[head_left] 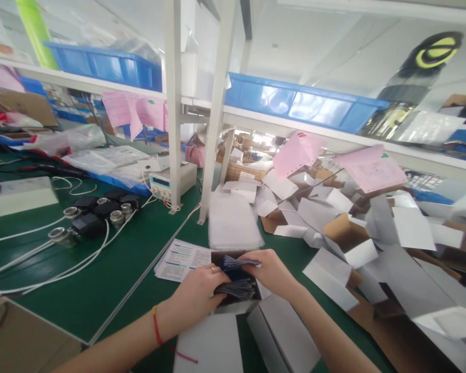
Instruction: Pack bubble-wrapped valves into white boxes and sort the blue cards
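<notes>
Head view has two thin, dark grey folded bundles as the main event: the upper bundle (233, 262) is at the mouth of a small open box (235, 307), and the lower bundle (238, 288) sits in it nearer the wearer. Right hand (272, 269) has its grip closed, fingers pinching the right end of the upper bundle. Left hand (205, 285) is curled round the left end of the lower one, grip partly closed; can't tell if it's really clamped or just resting there. That arm has a red string bracelet (156, 324) on, btw. Just left of the box lie some printed sheets (182, 260), and behind it there's a stack of clear plastic bags (235, 223). Nearer the wearer are a flat white box (212, 344) and another white carton (283, 331) beside it, all on a green bench (140, 248). Over to the right it's a messy heap of open white cartons (407, 274). Off to the left are black units with metal fittings (89, 223) and white cables, near a boxy instrument (161, 186) with a display. Up top, a shelf carries blue bins (287, 101), with pink sheets (297, 155) hanging below it.
</notes>
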The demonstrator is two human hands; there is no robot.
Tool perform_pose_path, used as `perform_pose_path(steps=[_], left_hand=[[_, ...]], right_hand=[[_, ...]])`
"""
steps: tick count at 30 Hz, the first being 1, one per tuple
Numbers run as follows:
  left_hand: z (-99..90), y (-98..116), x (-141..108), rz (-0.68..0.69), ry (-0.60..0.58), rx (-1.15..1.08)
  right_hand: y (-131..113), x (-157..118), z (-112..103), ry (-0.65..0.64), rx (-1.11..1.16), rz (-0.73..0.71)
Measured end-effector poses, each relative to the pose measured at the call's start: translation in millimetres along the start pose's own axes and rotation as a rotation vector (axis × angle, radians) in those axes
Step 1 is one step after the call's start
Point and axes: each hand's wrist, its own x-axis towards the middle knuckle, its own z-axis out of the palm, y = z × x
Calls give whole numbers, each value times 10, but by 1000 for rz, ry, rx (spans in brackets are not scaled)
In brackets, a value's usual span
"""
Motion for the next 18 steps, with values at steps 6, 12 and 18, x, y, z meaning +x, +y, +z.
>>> perform_pose_path(steps=[6, 12, 18], left_hand=[[-9, -117, -7, -9, 196, 42], [77, -222, 97, 202, 228, 202], [139, -256, 255, 176, 23, 224]], right_hand=[[151, 136, -43, -8, -147, 51], [61, 99, -3, -129, -183, 38], [150, 74, -19, -123, -143, 123]])
